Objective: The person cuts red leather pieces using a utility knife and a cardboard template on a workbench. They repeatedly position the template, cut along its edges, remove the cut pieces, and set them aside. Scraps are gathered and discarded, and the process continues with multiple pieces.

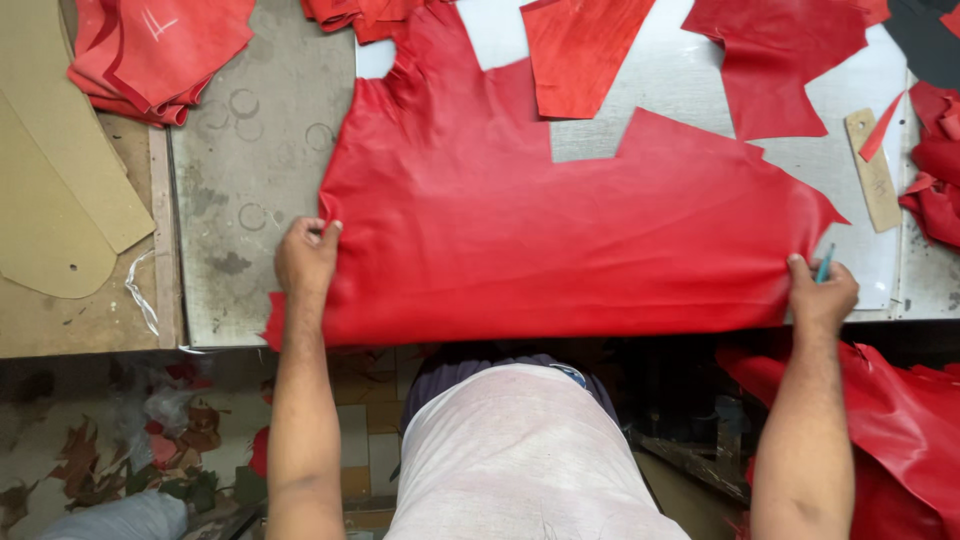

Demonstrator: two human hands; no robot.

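Note:
A large red leather hide (540,230) with cut-out notches along its far edge lies spread over the grey metal-topped table (255,150). My left hand (305,258) pinches the hide's left edge near the front. At the hide's right front corner my right hand (820,292) grips the edge and also holds a thin teal tool (825,262) between its fingers.
Smaller red leather pieces (580,50) lie at the back of the table, with stacks at the far left (150,50) and right (935,170). Tan cardboard patterns (60,190) rest on the left; a small tan pattern strip (872,170) on the right. More red leather (900,420) hangs below right.

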